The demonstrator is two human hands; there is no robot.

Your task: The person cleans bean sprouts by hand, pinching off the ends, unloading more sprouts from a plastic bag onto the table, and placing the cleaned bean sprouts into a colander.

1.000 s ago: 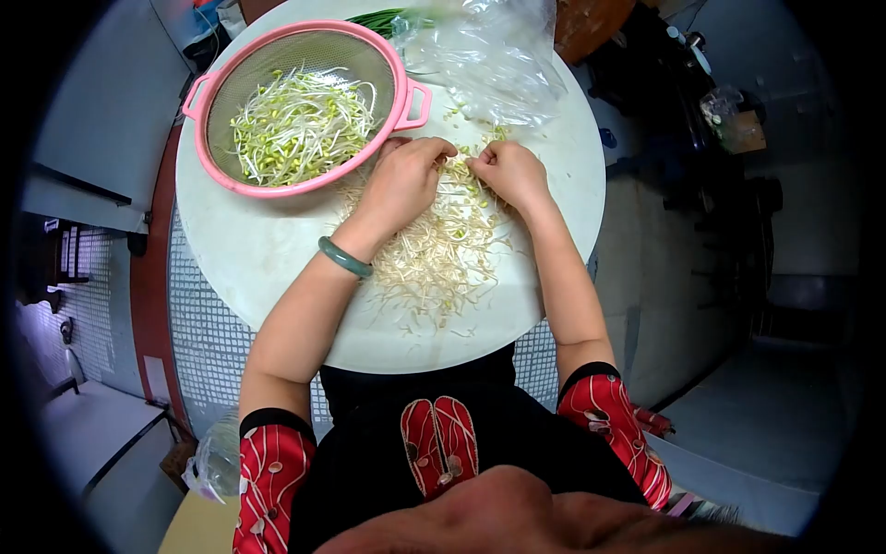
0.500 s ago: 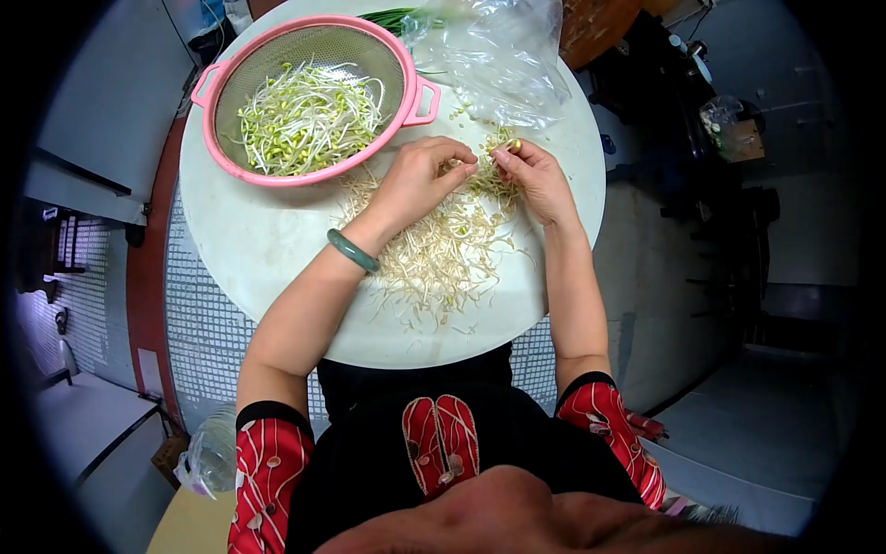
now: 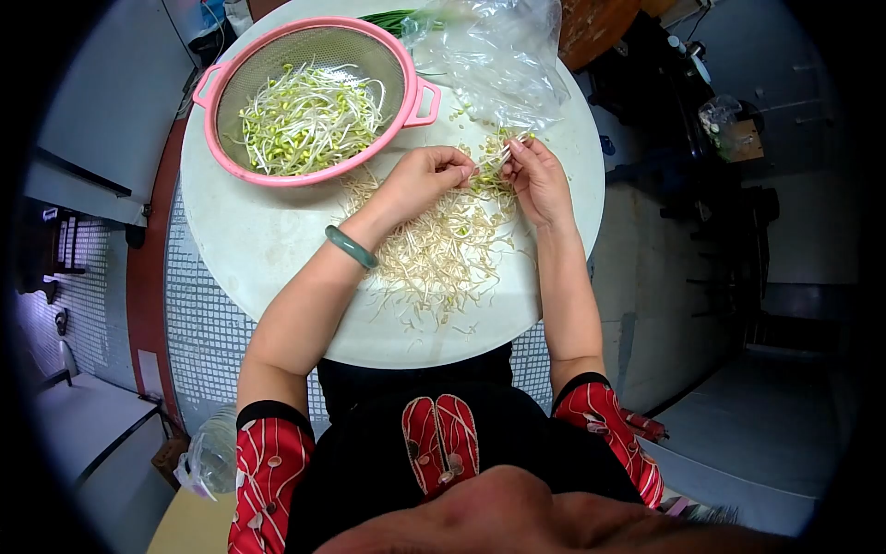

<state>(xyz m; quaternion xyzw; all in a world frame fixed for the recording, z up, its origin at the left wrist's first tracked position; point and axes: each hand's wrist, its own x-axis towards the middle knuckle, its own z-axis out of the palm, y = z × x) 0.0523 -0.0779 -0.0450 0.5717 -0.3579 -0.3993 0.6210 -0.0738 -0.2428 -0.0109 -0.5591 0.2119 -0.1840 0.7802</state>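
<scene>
My right hand [image 3: 540, 183] pinches a bean sprout [image 3: 508, 155] between thumb and fingers, a pale stem showing by the fingertips. Just to its left, my left hand [image 3: 426, 182] has thumb and forefinger pressed together; anything between them is too small to make out. A green bangle [image 3: 351, 246] circles the left wrist. Between the hands is a small heap of greenish sprouts [image 3: 489, 177]. Below them spreads a pile of thin, pale root ends [image 3: 434, 263]. Yellow-headed bean sprouts [image 3: 309, 120] fill part of a pink-rimmed mesh colander [image 3: 277, 178] at the upper left.
Everything rests on a round white table [image 3: 249, 249]. A clear plastic bag [image 3: 503, 65] lies at the back right, beside long green stalks [image 3: 388, 18]. Tiled floor [image 3: 203, 319] shows below the table's left edge. A clear plastic container [image 3: 212, 452] stands at the lower left.
My right hand has turned more upright and shifted slightly, with a pale sprout stem now showing at its fingertips. The left fingers have closed together and moved down a little.
</scene>
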